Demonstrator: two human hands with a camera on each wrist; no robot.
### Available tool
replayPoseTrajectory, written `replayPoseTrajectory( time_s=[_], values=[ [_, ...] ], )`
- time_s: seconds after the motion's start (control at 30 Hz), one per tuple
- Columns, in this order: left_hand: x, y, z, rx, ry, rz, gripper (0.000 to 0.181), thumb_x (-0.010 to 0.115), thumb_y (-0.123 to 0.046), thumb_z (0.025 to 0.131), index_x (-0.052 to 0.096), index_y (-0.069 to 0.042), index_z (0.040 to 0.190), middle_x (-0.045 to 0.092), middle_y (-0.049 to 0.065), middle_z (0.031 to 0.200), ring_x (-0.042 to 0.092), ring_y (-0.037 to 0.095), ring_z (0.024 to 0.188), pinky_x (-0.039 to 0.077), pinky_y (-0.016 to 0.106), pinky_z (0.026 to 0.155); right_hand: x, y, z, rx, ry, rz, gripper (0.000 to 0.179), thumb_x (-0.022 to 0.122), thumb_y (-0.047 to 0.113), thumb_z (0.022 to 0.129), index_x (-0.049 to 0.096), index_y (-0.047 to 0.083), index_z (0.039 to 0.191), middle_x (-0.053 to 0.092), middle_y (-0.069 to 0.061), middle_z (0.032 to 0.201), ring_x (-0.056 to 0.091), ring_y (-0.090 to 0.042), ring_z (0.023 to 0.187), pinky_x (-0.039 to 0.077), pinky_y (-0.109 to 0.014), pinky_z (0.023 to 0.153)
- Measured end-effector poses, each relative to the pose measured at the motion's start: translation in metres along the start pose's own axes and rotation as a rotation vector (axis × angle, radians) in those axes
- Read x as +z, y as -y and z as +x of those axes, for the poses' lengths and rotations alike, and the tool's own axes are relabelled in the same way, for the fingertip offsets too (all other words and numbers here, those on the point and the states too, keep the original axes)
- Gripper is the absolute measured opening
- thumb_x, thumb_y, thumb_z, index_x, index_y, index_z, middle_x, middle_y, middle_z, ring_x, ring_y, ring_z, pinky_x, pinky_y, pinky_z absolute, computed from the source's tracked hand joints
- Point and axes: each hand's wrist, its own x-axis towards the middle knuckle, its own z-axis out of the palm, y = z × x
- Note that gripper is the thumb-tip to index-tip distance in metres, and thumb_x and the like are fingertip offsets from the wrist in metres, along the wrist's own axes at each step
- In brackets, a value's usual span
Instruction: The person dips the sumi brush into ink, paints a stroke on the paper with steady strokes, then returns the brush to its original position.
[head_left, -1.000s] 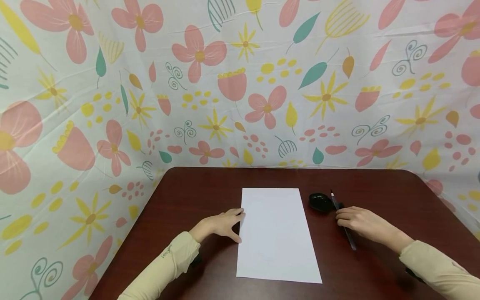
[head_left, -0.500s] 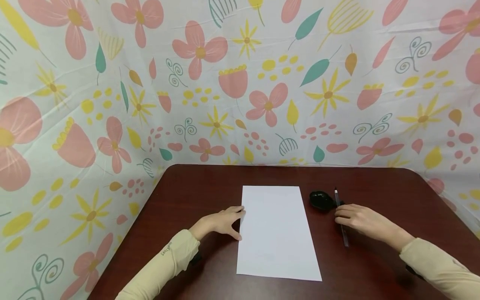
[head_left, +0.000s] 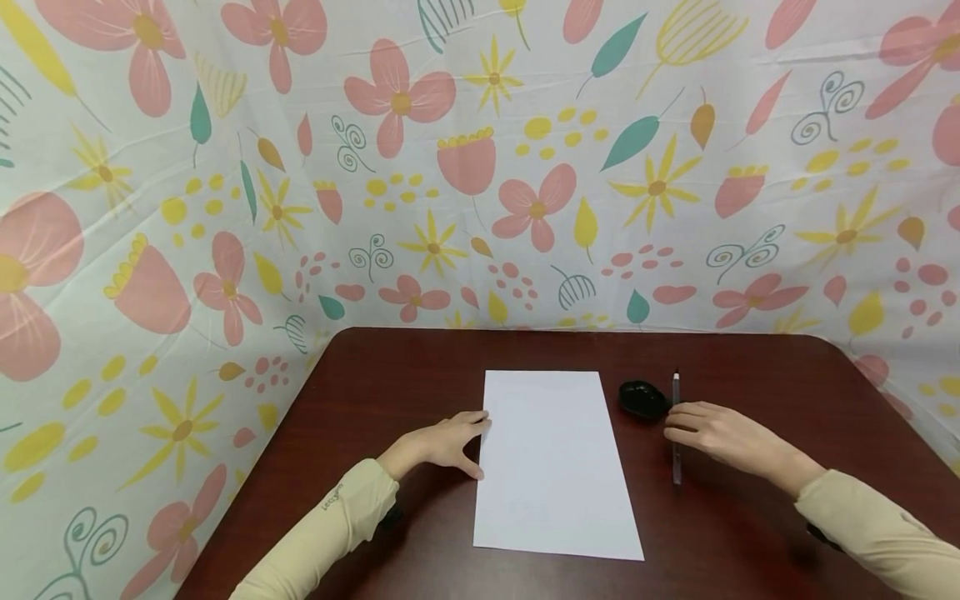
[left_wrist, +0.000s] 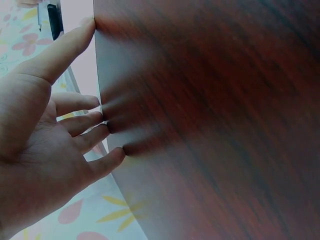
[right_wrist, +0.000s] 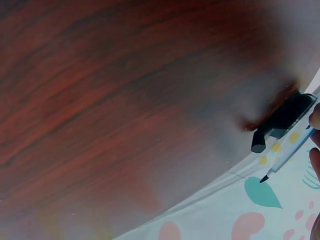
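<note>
A white sheet of paper (head_left: 555, 467) lies flat on the table. At its left edge rests my left hand (head_left: 438, 446), thumb and fingers spread, fingertips touching the paper's side. To the right of the sheet, my right hand (head_left: 723, 437) pinches a slim brush (head_left: 677, 468) with a dark pointed tip and a pale collar below it; the tip points away from me. In the right wrist view the brush (right_wrist: 291, 154) shows its black tip clear of the tabletop. Beside the fingers sits a glossy black rounded object (head_left: 641, 400), with a short stub in the right wrist view.
The dark red-brown wooden table (head_left: 405, 367) has rounded far corners. Behind it and along the left hangs a white cloth (head_left: 480, 167) printed with flowers and leaves. Both forearms wear light sleeves, the left sleeve (head_left: 330, 525) crossing the table's near left part.
The brush has turned from a slant to nearly straight up and down in the head view. My right hand has shifted slightly left; the left hand and paper stay put.
</note>
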Motion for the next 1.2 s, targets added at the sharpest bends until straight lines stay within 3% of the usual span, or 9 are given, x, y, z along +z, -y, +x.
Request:
replayPoseTrajectory(
  time_s=[0.77,1.2],
  values=[
    [0.0,0.0,-0.002,-0.004,0.013,0.01,0.089,0.073,-0.042,0.084,0.028,-0.007,0.153,0.017,0.008,0.162,0.018,0.027,0.149,0.028,0.054,0.114,-0.005,-0.003,0.014,0.028,-0.046,-0.03,0.063,0.007,0.008,0.107,0.07,0.006,0.104,0.068,-0.005,0.098,0.061,-0.02,0.094,0.053,-0.031,0.07],
    [0.003,0.002,-0.001,0.0,0.007,0.027,0.089,0.072,-0.043,0.085,0.026,-0.009,0.153,0.016,0.006,0.163,0.018,0.025,0.15,0.028,0.053,0.114,-0.003,-0.009,0.023,0.083,-0.074,0.02,0.052,0.018,0.018,0.107,0.067,0.002,0.108,0.067,-0.007,0.1,0.061,-0.018,0.093,0.055,-0.034,0.071]
  ],
)
